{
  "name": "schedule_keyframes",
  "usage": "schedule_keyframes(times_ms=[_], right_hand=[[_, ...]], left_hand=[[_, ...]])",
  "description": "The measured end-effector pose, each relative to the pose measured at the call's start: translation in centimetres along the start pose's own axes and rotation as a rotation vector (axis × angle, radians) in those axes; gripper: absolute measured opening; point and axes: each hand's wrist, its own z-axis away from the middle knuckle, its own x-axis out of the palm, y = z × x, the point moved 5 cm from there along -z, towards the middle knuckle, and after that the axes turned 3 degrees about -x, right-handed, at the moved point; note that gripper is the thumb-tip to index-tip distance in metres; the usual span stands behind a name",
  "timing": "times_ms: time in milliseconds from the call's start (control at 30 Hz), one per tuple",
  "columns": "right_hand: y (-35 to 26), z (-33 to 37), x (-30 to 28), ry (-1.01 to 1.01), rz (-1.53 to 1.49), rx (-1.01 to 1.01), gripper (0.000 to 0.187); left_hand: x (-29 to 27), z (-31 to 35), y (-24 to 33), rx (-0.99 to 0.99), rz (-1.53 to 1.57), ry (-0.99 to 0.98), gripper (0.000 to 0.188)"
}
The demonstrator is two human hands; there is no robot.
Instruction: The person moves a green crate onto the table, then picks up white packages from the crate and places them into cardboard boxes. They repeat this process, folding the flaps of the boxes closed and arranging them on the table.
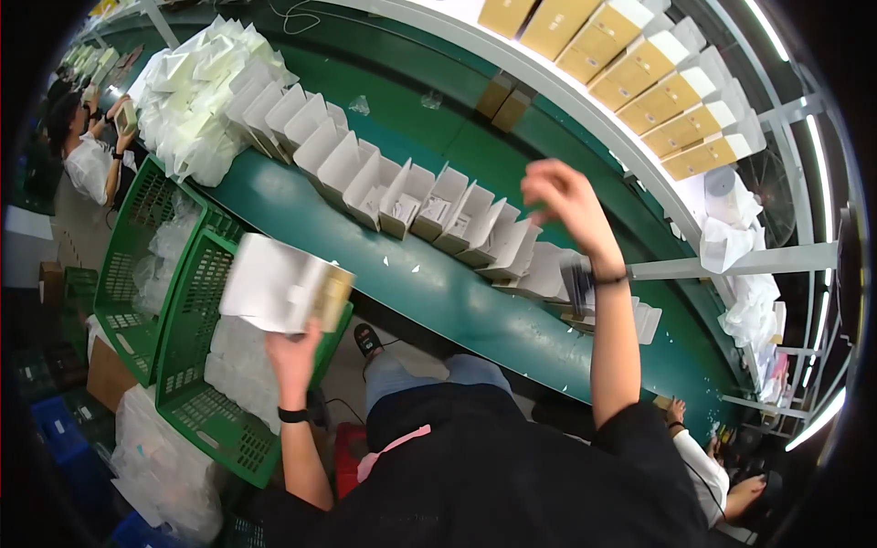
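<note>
My left hand [294, 361] grips the lower edge of an open white-and-gold carton [267, 281], tilted over a green crate at the left. Its fingers are partly hidden by the carton. My right hand [571, 201] is raised above the green work surface [393, 274], its fingers loosely bent and apart, slightly blurred, with nothing visible in them. Below and beside it runs a row of open white cartons [402, 196], standing upright with their flaps up. Small contents show inside several of them.
Green crates [169, 365] with clear plastic packing stand at my left. A heap of white bags [196, 100] lies at the row's far left end. Gold boxes [630, 78] line an overhead shelf. Other people work at far left [91, 155] and lower right [699, 466].
</note>
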Motion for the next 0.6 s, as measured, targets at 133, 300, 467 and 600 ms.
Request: schedule_keyframes(times_ms=[133,300,467,600], right_hand=[[12.3,-19.9,-3.9,0.217,0.859,0.082,0.058],[19.0,-34.7,-2.9,0.252,0.884,0.240,0.052],[23.4,-40.5,-12.7,0.336,1.407,-0.349,0.045],[26.0,-38.5,-17.3,0.496,1.702,-0.785,0.041]], left_hand=[[-5.4,-9.3,3.1,0.022,-0.143,0.186,0.072],[-5.6,-16.6,-0.7,-0.012,-0.205,0.248,0.073],[0.9,-22.8,-4.6,0.105,-0.148,0.223,0.073],[5.5,-29.4,-3.7,0.001,-0.194,0.290,0.075]])
